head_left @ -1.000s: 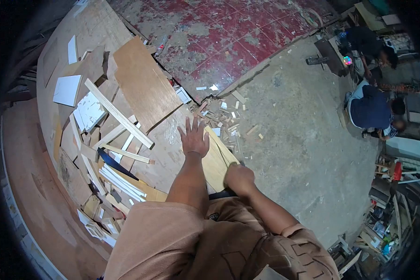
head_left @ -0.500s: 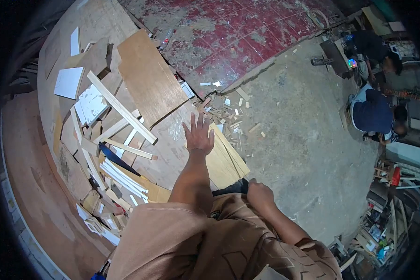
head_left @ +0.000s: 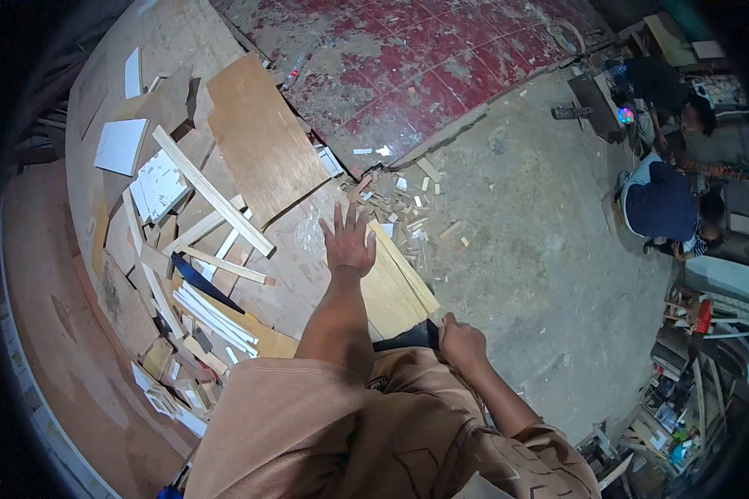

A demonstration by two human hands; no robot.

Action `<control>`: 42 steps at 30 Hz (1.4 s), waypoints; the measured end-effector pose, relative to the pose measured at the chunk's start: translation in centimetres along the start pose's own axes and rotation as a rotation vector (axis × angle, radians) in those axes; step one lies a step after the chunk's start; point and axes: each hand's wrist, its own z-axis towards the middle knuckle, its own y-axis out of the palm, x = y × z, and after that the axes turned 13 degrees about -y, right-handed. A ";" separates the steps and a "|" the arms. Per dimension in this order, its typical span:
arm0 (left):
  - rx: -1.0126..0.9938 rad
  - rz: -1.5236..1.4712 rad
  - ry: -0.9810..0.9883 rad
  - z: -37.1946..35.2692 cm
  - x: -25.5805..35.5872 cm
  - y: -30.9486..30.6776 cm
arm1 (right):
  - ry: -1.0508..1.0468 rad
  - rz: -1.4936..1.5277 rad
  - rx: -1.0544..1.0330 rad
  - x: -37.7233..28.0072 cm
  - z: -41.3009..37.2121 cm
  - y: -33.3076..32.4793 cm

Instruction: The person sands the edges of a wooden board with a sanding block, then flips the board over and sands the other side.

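Observation:
My left hand lies flat with its fingers spread on the upper left part of a light wooden board. A long narrow strip along the board's right side is marked off by a thin dark line. Just beyond the board's near right corner, my right hand is closed in a fist. Whatever sits inside that fist is hidden from this angle. Dark cloth shows under the board's near end, close to my lap.
At left, a large wooden surface carries a brown plywood sheet, a long pale batten, white panels and a dark blue handsaw-like tool. Wood offcuts litter the floor ahead. Two people crouch at the right.
The view has shifted slightly, moving most things a little left. My right hand is marginally closer to the board's near corner. My left hand stays flat on the board.

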 end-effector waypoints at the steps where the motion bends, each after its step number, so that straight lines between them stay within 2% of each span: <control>1: 0.013 0.001 0.004 -0.1 0.0 0.0 | 0.004 0.003 0.001 -0.1 -0.1 -0.1; 4: 0.026 0.005 0.006 -0.1 0.1 0.0 | 0.020 0.004 -0.010 -0.7 1.2 0.0; 6: 0.023 0.010 0.010 -0.1 0.1 0.1 | -0.080 -0.002 0.002 -0.9 5.1 1.7; 8: 0.022 0.035 0.002 -0.1 -0.1 0.4 | -0.103 -0.022 0.039 -1.9 9.9 3.2; 11: 0.001 0.050 -0.007 0.0 0.0 0.4 | -0.090 0.031 0.097 -3.3 12.9 4.0; 16: 0.009 0.027 -0.010 -0.1 0.0 0.2 | -0.017 0.061 0.014 0.5 4.0 4.1; 18: -0.003 0.016 -0.021 0.1 0.1 -0.2 | 0.064 0.058 -0.021 0.5 -0.3 2.1; 20: -0.016 0.036 -0.011 0.0 0.2 -0.2 | 0.050 0.063 -0.035 -0.6 -0.9 0.4; 22: 0.004 0.028 -0.002 -0.2 0.2 0.1 | 0.003 0.067 -0.029 -1.0 0.8 0.2; 24: 0.040 0.028 -0.001 0.2 0.1 0.0 | -0.062 0.037 0.009 -0.9 6.2 2.6; 26: -0.030 0.033 -0.015 -0.1 0.1 -0.3 | -0.095 0.020 0.031 -1.6 10.1 4.1; 28: -0.009 0.040 -0.017 0.1 0.0 0.0 | -0.084 0.030 0.056 -2.7 12.3 3.9; 33: -0.007 0.044 -0.016 0.1 0.1 0.2 | -0.011 0.099 0.058 0.5 4.3 3.9; 35: -0.012 0.044 -0.013 0.1 0.2 -0.1 | 0.068 0.080 -0.058 0.1 0.8 1.0; 38: -0.018 0.044 -0.012 0.1 0.0 0.0 | 0.004 0.083 -0.057 -0.4 1.2 -0.2; 42: -0.016 0.040 -0.007 0.1 0.0 0.1 | -0.102 0.009 -0.064 -0.9 10.9 3.9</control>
